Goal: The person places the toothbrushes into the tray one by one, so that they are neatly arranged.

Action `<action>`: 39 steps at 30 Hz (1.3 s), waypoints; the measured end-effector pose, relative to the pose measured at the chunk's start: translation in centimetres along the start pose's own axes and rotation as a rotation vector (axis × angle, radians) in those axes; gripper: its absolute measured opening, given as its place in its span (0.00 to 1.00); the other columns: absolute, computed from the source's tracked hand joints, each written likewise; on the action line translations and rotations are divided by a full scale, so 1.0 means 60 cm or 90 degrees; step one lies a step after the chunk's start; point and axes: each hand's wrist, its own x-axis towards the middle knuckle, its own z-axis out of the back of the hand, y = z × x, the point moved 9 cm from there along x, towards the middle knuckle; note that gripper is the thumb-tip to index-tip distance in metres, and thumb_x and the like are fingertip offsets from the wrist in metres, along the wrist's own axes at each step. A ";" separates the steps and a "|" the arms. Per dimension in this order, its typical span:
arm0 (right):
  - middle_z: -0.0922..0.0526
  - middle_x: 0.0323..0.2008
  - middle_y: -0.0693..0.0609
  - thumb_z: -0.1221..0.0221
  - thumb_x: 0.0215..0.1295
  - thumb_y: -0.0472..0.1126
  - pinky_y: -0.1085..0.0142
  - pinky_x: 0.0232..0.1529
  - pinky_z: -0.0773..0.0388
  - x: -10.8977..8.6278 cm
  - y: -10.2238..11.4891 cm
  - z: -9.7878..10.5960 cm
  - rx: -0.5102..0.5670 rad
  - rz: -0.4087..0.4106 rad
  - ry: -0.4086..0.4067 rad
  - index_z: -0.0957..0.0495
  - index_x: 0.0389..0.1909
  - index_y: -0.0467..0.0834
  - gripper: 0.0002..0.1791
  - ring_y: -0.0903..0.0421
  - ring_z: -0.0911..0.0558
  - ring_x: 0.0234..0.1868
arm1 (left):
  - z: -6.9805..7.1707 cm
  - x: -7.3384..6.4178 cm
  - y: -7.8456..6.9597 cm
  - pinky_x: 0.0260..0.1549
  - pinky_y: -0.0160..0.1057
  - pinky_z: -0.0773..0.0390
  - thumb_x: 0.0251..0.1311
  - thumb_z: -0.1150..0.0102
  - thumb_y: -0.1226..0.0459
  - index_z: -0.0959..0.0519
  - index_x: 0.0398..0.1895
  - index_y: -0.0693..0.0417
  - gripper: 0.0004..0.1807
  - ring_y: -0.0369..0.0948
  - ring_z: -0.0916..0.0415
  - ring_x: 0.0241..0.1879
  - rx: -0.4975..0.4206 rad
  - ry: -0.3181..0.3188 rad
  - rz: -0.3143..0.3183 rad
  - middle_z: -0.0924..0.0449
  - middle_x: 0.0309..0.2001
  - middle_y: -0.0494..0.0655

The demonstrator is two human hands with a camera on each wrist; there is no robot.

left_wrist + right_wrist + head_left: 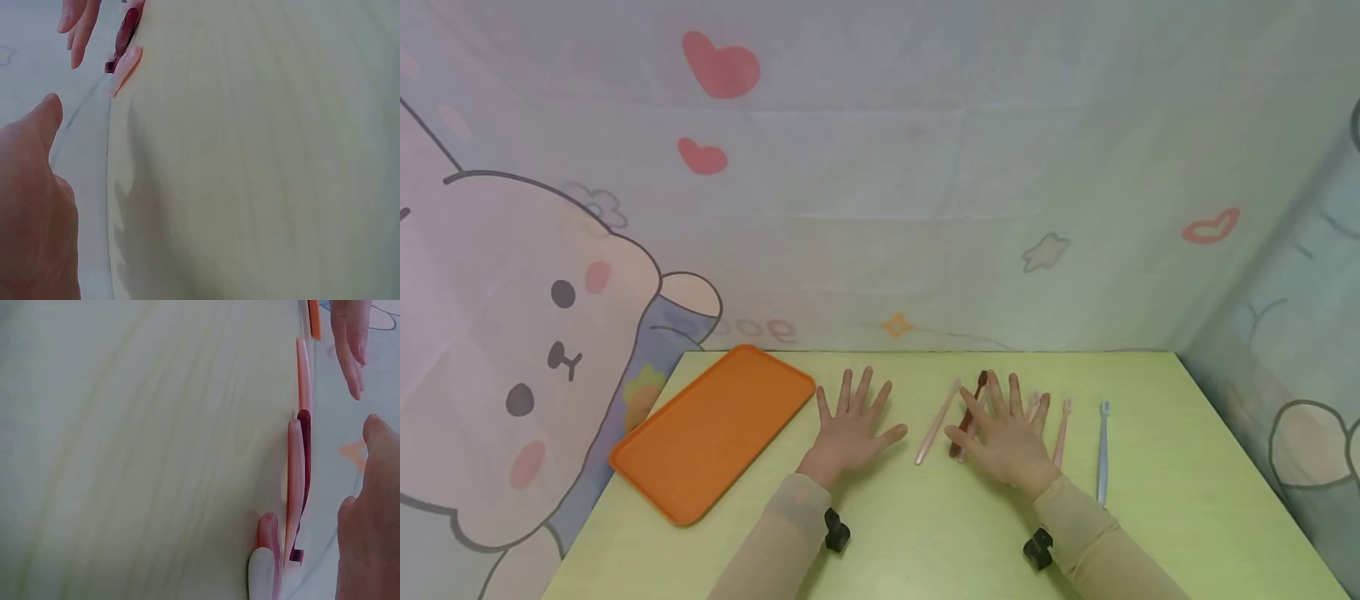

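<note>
Both hands are spread with straight fingers, palms down, above the table. My left hand (852, 425) holds nothing; it is between an orange tray (715, 433) and a pale pink toothbrush (937, 423). My right hand (1009, 437), also holding nothing, is over several toothbrushes and hides parts of them. A dark red toothbrush (958, 437) shows beside its thumb. Right of that hand lie a pink toothbrush (1063, 429) and a blue toothbrush (1103, 450). In the right wrist view, a whitish handle (261, 575) lies near the pink and dark red ones.
The orange tray lies slanted at the left of the pale yellow-green table (895, 542), with nothing in it. A printed cloth (880, 183) hangs behind the table's back edge and along the sides. Each wrist wears a small black device (837, 531).
</note>
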 end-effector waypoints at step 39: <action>0.19 0.68 0.41 0.42 0.82 0.54 0.37 0.68 0.27 -0.025 -0.037 0.050 0.181 0.006 -0.028 0.20 0.71 0.44 0.26 0.41 0.11 0.53 | 0.119 -0.181 0.291 0.71 0.69 0.35 0.74 0.33 0.56 0.23 0.73 0.61 0.30 0.62 0.35 0.76 -0.395 -0.197 0.030 0.26 0.74 0.61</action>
